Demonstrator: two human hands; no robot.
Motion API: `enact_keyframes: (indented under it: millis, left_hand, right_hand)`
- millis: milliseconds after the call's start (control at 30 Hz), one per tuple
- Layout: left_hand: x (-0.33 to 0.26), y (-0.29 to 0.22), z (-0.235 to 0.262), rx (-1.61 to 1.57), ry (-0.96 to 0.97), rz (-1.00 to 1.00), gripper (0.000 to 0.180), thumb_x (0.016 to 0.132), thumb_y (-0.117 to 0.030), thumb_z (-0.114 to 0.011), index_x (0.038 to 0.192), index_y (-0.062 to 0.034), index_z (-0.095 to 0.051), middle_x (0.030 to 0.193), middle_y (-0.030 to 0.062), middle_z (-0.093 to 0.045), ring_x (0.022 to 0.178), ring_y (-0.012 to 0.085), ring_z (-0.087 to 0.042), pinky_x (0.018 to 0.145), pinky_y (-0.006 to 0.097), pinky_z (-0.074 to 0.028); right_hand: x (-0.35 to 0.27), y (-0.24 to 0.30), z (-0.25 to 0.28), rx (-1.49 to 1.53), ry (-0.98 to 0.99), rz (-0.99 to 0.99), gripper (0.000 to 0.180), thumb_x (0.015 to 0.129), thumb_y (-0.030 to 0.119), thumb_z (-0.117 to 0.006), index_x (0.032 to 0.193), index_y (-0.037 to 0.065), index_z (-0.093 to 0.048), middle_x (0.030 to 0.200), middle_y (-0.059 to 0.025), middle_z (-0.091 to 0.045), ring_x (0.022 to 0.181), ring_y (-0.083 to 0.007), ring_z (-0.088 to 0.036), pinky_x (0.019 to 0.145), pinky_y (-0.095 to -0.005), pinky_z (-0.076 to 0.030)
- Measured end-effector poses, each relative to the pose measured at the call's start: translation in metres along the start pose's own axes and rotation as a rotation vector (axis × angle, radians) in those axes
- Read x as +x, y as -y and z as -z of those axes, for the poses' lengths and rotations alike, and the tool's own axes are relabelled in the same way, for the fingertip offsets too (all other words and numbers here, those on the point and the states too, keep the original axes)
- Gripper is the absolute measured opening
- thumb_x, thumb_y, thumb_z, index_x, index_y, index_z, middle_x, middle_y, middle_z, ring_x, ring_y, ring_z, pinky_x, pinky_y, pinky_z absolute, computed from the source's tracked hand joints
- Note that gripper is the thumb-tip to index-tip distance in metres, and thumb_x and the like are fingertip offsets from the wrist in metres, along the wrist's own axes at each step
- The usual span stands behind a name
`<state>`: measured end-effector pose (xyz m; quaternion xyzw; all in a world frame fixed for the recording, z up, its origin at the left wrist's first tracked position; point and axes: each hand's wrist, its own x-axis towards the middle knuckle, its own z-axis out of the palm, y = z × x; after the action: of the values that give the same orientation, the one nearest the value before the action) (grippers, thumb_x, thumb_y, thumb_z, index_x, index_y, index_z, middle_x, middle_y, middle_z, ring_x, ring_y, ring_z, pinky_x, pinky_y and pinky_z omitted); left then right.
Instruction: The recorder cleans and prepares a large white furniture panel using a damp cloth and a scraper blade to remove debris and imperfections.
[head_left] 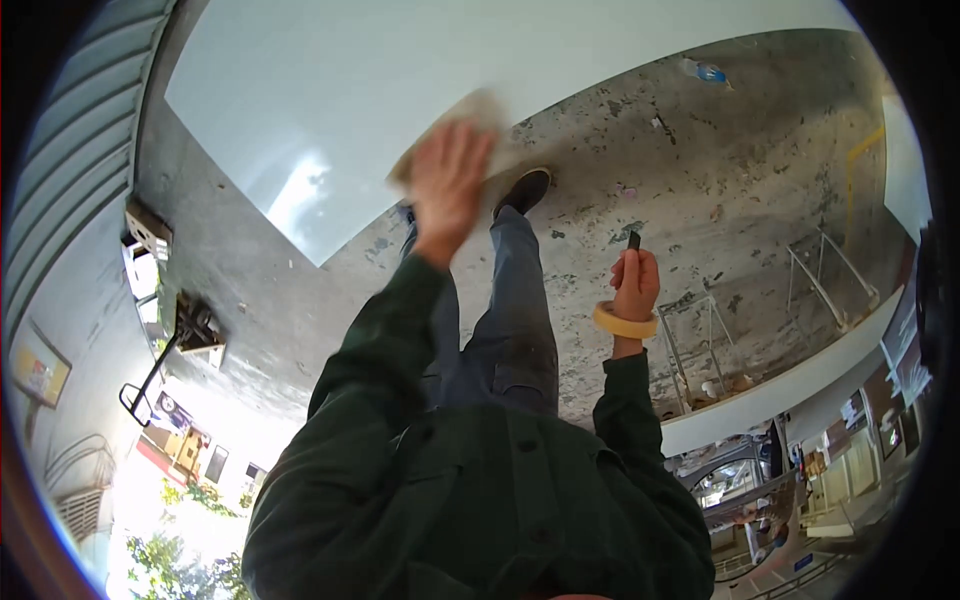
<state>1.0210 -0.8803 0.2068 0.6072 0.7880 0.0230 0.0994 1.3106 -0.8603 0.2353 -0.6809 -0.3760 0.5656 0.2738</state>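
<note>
My left hand (452, 190) lies over a tan, flat, cloth-like piece (487, 108), at the near edge of a large smooth white panel (330, 120). Motion smears both the hand and the piece, so I cannot tell its exact kind. My right hand (636, 282) is closed to the right of my legs, above the floor and apart from the panel. Between its thumb and fingers a small black flat object (634, 240) sticks up; the rest is hidden in the grip. A yellow roll of tape (625, 320) hangs around my right wrist.
Worn, stained concrete floor (590, 190) surrounds my shoes. A crumpled blue and clear plastic piece (710, 72) lies beyond the panel. Thin metal frame legs (820, 270) and a long white board (790, 400) stand to the right. A dark wheeled metal stand (195, 325) is at left.
</note>
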Motion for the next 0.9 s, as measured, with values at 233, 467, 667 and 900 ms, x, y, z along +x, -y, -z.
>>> enact_keyframes:
  millis: [233,467,667,900]
  left_hand:
    - [-0.192,0.149,0.001,-0.06,-0.156,0.483,0.063,0.087,-0.01,-0.058,0.144,-0.0074,-0.032,0.152,0.0181,-0.025,0.141,0.0368,-0.019,0.114,0.051,-0.014]
    - [-0.08,0.044,0.012,-0.328,-0.163,0.512,0.064,0.089,-0.028,-0.057,0.146,-0.0148,-0.031,0.154,0.0111,-0.02,0.143,0.0367,-0.011,0.114,0.052,-0.007]
    - [-0.143,0.116,0.009,-0.265,-0.307,0.845,0.059,0.094,-0.034,-0.048,0.147,-0.0138,-0.031,0.154,0.0128,-0.02,0.143,0.0352,-0.012,0.114,0.051,-0.007]
    - [-0.135,0.137,0.011,-0.205,-0.252,0.845,0.059,0.093,-0.033,-0.048,0.145,-0.0115,-0.033,0.153,0.0133,-0.023,0.143,0.0362,-0.013,0.114,0.05,-0.008]
  right_hand:
    - [0.025,0.031,-0.035,-0.023,0.191,0.067,0.014,0.096,0.017,-0.053,0.088,0.006,-0.057,0.067,0.0025,-0.054,0.056,-0.0036,-0.044,0.051,-0.0196,-0.037]
    - [0.023,0.056,-0.045,-0.176,0.228,0.127,0.016,0.096,0.021,-0.054,0.087,0.008,-0.057,0.066,0.0034,-0.052,0.053,-0.0035,-0.043,0.049,-0.0196,-0.036]
    - [0.032,0.088,-0.073,-0.201,0.403,0.242,0.021,0.099,0.022,-0.049,0.086,0.007,-0.056,0.065,0.0028,-0.05,0.054,-0.0045,-0.041,0.049,-0.0213,-0.035]
    - [0.027,0.132,-0.163,-0.21,0.479,0.272,0.019,0.098,0.021,-0.05,0.091,0.006,-0.058,0.068,0.0027,-0.053,0.055,-0.0036,-0.044,0.051,-0.0196,-0.037]
